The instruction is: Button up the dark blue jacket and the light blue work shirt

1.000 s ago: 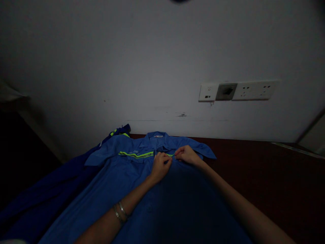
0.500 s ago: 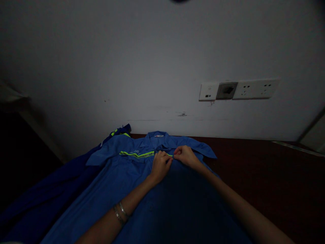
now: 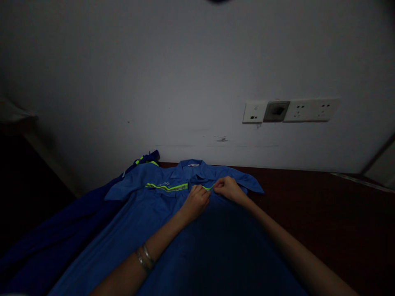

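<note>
A light-blue work shirt (image 3: 154, 218) with a collar and a yellow-green reflective chest stripe lies spread out, its collar toward the wall. My left hand (image 3: 196, 201), with bracelets on the wrist, is closed on the shirt's chest, just below the stripe near the front opening. To its right, my right hand (image 3: 227, 189) pinches the shirt at the stripe on the other side of the chest. Fingertips of both hands are close together, and the cloth between them is partly hidden. The scene is dim, so fine detail at the fingers does not show.
A darker blue garment (image 3: 77, 226) with yellow-green stripes lies along the shirt's left side. The dark reddish-brown surface (image 3: 308, 205) extends to the right. Behind rises a pale wall (image 3: 185, 82) with a row of sockets and switches (image 3: 310, 111).
My right hand has shifted slightly to the right, away from my left hand. The left fingers have curled in more, and a little more of the stripe shows between the hands.
</note>
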The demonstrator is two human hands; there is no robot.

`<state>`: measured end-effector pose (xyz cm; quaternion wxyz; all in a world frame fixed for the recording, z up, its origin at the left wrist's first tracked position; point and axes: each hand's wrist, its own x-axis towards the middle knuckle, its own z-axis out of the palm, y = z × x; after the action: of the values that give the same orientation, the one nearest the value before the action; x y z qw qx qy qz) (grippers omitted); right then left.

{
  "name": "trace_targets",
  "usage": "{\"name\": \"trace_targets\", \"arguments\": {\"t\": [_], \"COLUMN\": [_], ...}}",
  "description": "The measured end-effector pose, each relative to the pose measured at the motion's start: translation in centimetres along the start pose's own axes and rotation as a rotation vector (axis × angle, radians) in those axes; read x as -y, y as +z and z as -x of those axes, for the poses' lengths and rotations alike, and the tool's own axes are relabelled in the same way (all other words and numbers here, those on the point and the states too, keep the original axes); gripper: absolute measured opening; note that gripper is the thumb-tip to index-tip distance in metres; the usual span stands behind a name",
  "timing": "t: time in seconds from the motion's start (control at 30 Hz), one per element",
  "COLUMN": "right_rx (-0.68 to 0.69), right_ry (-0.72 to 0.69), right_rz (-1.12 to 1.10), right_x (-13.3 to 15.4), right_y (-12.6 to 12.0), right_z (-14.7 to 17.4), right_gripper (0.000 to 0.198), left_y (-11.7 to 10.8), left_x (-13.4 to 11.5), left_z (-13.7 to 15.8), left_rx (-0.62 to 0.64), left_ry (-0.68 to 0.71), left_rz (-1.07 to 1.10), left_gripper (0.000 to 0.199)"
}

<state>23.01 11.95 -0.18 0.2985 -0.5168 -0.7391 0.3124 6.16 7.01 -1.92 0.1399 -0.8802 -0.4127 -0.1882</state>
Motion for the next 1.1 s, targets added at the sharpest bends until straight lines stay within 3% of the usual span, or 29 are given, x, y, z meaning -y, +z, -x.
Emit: {"name": "trace_targets", "arguments": {"t": [0.43, 0.63, 1.1], "right_rx": [0.05, 0.001, 0.164], "right_ry": [0.115, -0.027, -0.219], "right_rz": [-0.079, 0.051, 0.0], "right_x": [0.3, 1.3, 1.1], "right_y": [0.1, 0.1, -0.5], "right_z": [0.0, 0.6, 0.8], "right_gripper": [0.013, 0.017, 0.027], "left_y": [-0.1, -0.2, -0.3], "left_x": [0.4, 0.3, 0.7], "left_z": [0.2, 0.2, 0.3], "left_rx": [-0.078, -0.087, -0.195], "left_ry": [0.083, 0.061, -0.05], "left_rz": [-0.079, -0.128, 0.024], "left_gripper": [0.018, 0.016, 0.018]}}
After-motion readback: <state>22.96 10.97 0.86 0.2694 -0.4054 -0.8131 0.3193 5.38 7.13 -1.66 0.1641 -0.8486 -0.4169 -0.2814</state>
